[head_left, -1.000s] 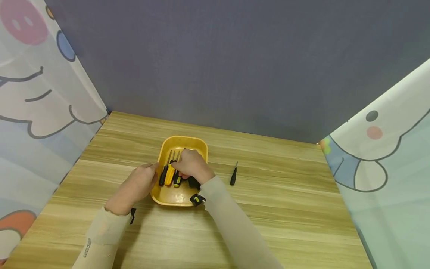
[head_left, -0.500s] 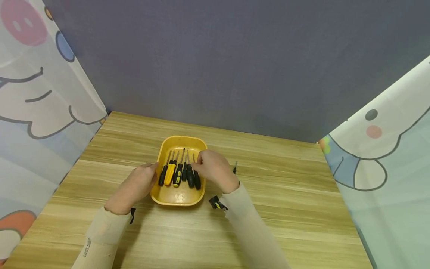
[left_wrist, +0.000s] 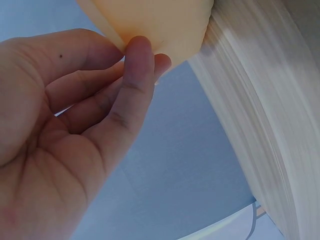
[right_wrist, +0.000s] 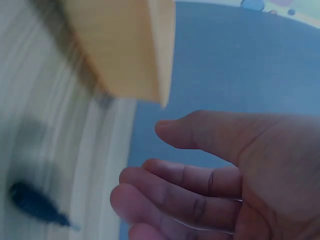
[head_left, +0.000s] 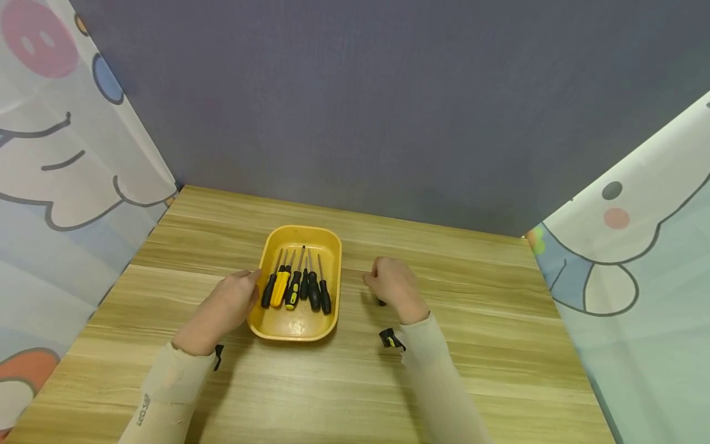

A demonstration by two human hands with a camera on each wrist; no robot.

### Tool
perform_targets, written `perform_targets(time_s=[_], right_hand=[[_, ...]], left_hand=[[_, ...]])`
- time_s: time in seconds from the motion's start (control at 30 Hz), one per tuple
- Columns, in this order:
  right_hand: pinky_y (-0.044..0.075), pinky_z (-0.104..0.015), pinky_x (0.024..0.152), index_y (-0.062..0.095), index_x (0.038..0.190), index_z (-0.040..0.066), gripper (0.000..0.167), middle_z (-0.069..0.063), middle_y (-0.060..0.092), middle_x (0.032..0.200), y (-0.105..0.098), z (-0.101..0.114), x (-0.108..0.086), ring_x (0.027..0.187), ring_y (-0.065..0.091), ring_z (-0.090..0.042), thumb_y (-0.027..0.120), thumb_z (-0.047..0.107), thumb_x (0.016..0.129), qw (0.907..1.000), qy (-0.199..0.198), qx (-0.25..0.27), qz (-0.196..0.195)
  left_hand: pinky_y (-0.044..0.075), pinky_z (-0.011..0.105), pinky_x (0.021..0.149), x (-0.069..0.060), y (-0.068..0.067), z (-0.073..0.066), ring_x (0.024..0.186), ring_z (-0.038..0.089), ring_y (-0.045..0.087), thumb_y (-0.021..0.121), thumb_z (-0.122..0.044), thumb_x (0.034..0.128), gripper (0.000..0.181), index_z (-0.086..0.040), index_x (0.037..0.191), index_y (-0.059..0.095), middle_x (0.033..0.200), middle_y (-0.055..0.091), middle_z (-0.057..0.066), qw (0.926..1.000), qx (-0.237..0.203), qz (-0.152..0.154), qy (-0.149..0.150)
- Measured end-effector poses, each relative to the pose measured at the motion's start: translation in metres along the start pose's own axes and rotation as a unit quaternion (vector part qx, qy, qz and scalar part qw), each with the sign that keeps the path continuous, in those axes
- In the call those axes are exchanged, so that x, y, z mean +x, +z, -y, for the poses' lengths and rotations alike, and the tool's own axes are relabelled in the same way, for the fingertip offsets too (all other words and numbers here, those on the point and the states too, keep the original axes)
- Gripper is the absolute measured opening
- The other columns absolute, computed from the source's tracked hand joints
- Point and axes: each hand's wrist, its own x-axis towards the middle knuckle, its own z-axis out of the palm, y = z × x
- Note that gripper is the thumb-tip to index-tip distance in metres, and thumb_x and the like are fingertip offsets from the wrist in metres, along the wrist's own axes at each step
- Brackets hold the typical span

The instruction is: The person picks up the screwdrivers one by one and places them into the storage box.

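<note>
A yellow plastic tray (head_left: 294, 331) holds several screwdrivers lying side by side, among them one with a yellow handle (head_left: 280, 290) and one with a black-and-yellow handle (head_left: 293, 291). My left hand (head_left: 228, 302) pinches the tray's left rim between thumb and fingers; the left wrist view shows the tray wall (left_wrist: 170, 25) at the fingertips. To the right of the tray, my right hand (head_left: 395, 285) is over the table, fingers loosely bent around nothing. Beneath it lies a small black screwdriver (right_wrist: 37, 204), mostly hidden in the head view and blurred in the right wrist view.
The tray rests on a wood-grain table (head_left: 488, 333). A grey-blue partition (head_left: 355, 111) rises behind the table. Cartoon-printed curtains (head_left: 616, 259) hang at both sides. Black straps (head_left: 391, 339) hang at the wrists.
My right hand has moved from over the screwdrivers in the tray out to the right, above the small black screwdriver. My left hand and the tray have stayed in place.
</note>
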Motion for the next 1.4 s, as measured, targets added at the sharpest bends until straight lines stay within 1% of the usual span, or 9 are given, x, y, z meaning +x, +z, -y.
perform_targets(time_s=[0.07, 0.17, 0.27, 0.37, 0.5, 0.7, 0.87, 1.1, 1.4], right_hand=[[0.023, -0.023, 0.039, 0.048, 0.062, 0.013, 0.041, 0.003, 0.037, 0.051, 0.002, -0.009, 0.0, 0.042, 0.029, -0.01, 0.066, 0.027, 0.096, 0.9999, 0.013, 0.0, 0.004], [0.026, -0.023, 0.04, 0.051, 0.065, 0.012, 0.036, 0.002, 0.043, 0.055, 0.004, -0.019, 0.0, 0.044, 0.033, -0.01, 0.066, 0.026, 0.095, 0.9994, 0.032, -0.005, 0.009], [0.027, -0.022, 0.04, 0.055, 0.068, 0.011, 0.033, 0.002, 0.045, 0.057, 0.008, -0.028, 0.001, 0.045, 0.034, -0.01, 0.067, 0.025, 0.095, 0.9987, 0.048, -0.01, 0.013], [0.025, -0.021, 0.038, 0.055, 0.066, 0.012, 0.035, 0.003, 0.042, 0.053, 0.014, -0.036, 0.003, 0.044, 0.031, -0.009, 0.067, 0.027, 0.095, 0.9983, 0.055, -0.015, 0.014], [0.023, -0.021, 0.036, 0.049, 0.059, 0.014, 0.044, 0.004, 0.037, 0.049, 0.022, -0.043, 0.005, 0.042, 0.03, -0.009, 0.067, 0.03, 0.096, 0.9978, 0.062, -0.019, 0.011], [0.024, -0.021, 0.035, 0.041, 0.055, 0.015, 0.052, 0.004, 0.036, 0.048, 0.031, -0.049, 0.009, 0.04, 0.032, -0.009, 0.066, 0.035, 0.097, 0.9961, 0.083, -0.025, 0.015], [0.025, -0.021, 0.034, 0.043, 0.058, 0.014, 0.05, 0.003, 0.037, 0.049, 0.036, -0.052, 0.01, 0.039, 0.033, -0.009, 0.065, 0.036, 0.097, 0.9952, 0.089, -0.035, 0.018], [0.027, -0.022, 0.033, 0.046, 0.058, 0.014, 0.048, 0.003, 0.039, 0.048, 0.037, -0.053, 0.011, 0.039, 0.035, -0.01, 0.063, 0.036, 0.097, 0.9948, 0.089, -0.046, 0.018], [0.026, -0.021, 0.032, 0.046, 0.055, 0.014, 0.049, 0.004, 0.039, 0.046, 0.038, -0.053, 0.012, 0.038, 0.035, -0.01, 0.062, 0.033, 0.097, 0.9952, 0.089, -0.036, 0.02]], left_hand=[[0.055, 0.037, 0.058, 0.0, 0.0, 0.0, 0.071, 0.027, 0.061, 0.06, 0.01, 0.0879, 0.036, 0.021, 0.122, 0.057, 0.09, 0.064, 0.025, 1.0, 0.0, -0.001, 0.001], [0.055, 0.037, 0.058, 0.0, 0.001, 0.0, 0.072, 0.028, 0.061, 0.06, 0.01, 0.0879, 0.036, 0.021, 0.122, 0.057, 0.09, 0.064, 0.025, 1.0, 0.002, -0.002, 0.001], [0.055, 0.037, 0.058, 0.0, 0.001, 0.0, 0.072, 0.028, 0.061, 0.061, 0.011, 0.0867, 0.036, 0.021, 0.121, 0.057, 0.088, 0.064, 0.024, 1.0, 0.004, -0.006, 0.003], [0.055, 0.037, 0.058, 0.0, 0.001, 0.0, 0.07, 0.028, 0.06, 0.062, 0.012, 0.0847, 0.036, 0.021, 0.119, 0.058, 0.085, 0.063, 0.023, 0.9999, 0.007, -0.012, 0.007], [0.054, 0.035, 0.056, 0.0, 0.002, 0.0, 0.068, 0.026, 0.058, 0.063, 0.013, 0.0836, 0.036, 0.021, 0.119, 0.058, 0.082, 0.063, 0.021, 0.9998, 0.006, -0.014, 0.007], [0.054, 0.033, 0.056, 0.0, 0.001, -0.001, 0.068, 0.025, 0.059, 0.063, 0.012, 0.0852, 0.036, 0.02, 0.12, 0.058, 0.084, 0.063, 0.022, 1.0, 0.003, -0.006, 0.0], [0.055, 0.033, 0.057, 0.001, 0.001, -0.001, 0.071, 0.027, 0.061, 0.062, 0.012, 0.0866, 0.036, 0.02, 0.122, 0.057, 0.089, 0.064, 0.025, 1.0, 0.002, 0.001, -0.007], [0.055, 0.034, 0.057, 0.001, 0.002, 0.0, 0.071, 0.026, 0.061, 0.062, 0.012, 0.0864, 0.036, 0.02, 0.121, 0.057, 0.087, 0.064, 0.023, 1.0, 0.002, -0.001, -0.004], [0.052, 0.032, 0.055, 0.001, 0.001, 0.0, 0.068, 0.024, 0.057, 0.062, 0.012, 0.0868, 0.036, 0.02, 0.122, 0.056, 0.086, 0.063, 0.021, 1.0, -0.003, 0.004, -0.008]])
